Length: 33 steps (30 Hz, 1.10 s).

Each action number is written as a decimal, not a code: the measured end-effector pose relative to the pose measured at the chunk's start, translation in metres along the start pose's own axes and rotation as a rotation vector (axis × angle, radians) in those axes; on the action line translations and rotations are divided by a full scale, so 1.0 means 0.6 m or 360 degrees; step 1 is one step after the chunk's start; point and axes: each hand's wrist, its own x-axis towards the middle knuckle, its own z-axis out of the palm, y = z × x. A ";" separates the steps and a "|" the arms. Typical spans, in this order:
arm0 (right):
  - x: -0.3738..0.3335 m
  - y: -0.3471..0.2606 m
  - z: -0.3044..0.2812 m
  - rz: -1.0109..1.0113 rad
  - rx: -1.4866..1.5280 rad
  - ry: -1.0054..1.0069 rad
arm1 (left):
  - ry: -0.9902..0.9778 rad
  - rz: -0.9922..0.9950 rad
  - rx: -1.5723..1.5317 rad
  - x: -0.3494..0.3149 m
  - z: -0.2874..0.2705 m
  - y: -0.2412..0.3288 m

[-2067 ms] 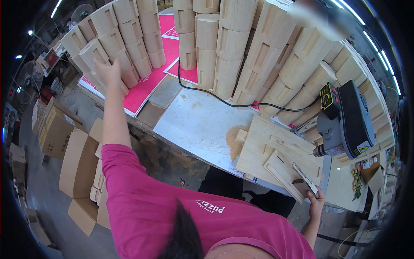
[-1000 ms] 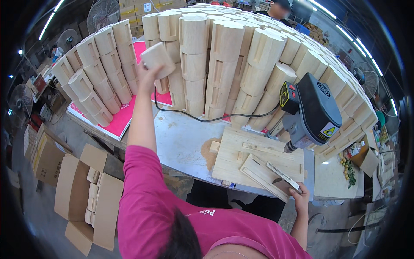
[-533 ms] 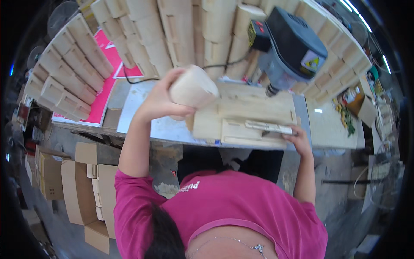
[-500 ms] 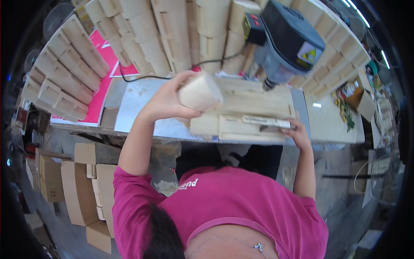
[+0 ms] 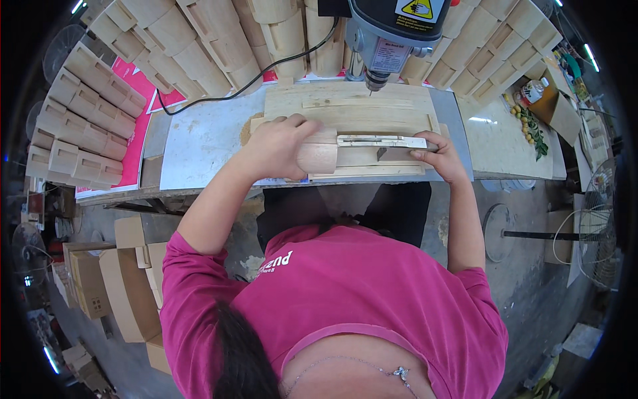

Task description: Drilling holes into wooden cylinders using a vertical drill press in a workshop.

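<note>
Wooden cylinder (image 5: 318,156), pale and smooth, is lying on its side over the near part of the board (image 5: 399,100), its length running roughly left to right; whether it is resting there or being held just above, one cannot tell. Its right end is meeting the left end of a slotted tool (image 5: 372,141), though how far the tool is reaching inside, if at all, is not showing. Judging by this, the person is matching the cylinder's end to the tool, and the next move is calling for a steady grip with both pieces in line. The left hand (image 5: 272,149) is gripping the cylinder's left part, fingers curving over the far side and thumb lying along the near one, spread about as wide as the block. The right hand (image 5: 444,157) is pinching the tool's right end, thumb and fingers nearly together. Beyond the board, the drill press (image 5: 392,40) is standing apart from both hands.
</note>
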 end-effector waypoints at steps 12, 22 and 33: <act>-0.001 -0.004 0.024 -0.0142 0.0045 0.0021 | 0.0651 0.0210 -0.0138 0.033 0.086 0.068; -0.017 0.022 0.019 -0.0609 -0.0680 0.0347 | 0.1087 -0.0079 -0.0704 -0.024 0.174 0.015; 0.047 0.018 -0.007 -0.0187 -0.0436 0.0517 | 0.1057 -0.0233 -0.0293 0.063 0.188 -0.004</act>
